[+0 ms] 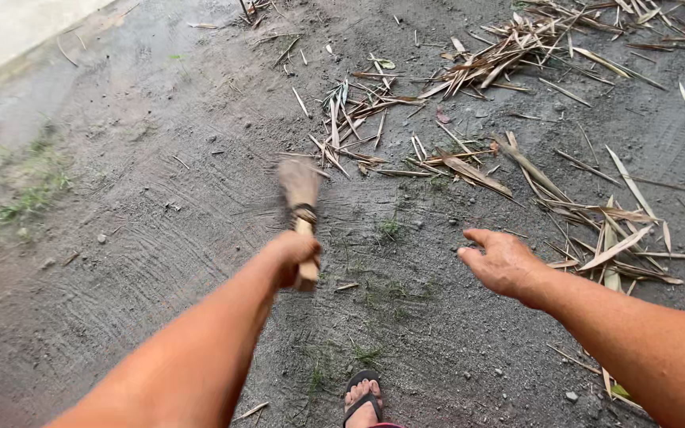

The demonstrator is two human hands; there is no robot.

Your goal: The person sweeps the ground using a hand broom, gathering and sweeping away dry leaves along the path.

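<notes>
Wooden broom handle (306,247) | gripped by left hand (293,255) | right hand (503,261) empty

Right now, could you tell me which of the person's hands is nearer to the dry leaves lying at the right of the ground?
The right hand: it hovers open just left of the dry leaves. The left hand is farther left, gripping a broom handle.

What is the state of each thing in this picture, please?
Left hand: closed around the broom handle.
Hand broom: held up off the ground, bristle end blurred.
Right hand: empty, fingers loosely open, above the ground.
Dry leaves and stalks: scattered on the ground, not piled.
Dirt ground: marked with curved streaks.
Sandalled foot: planted on the ground.
</notes>
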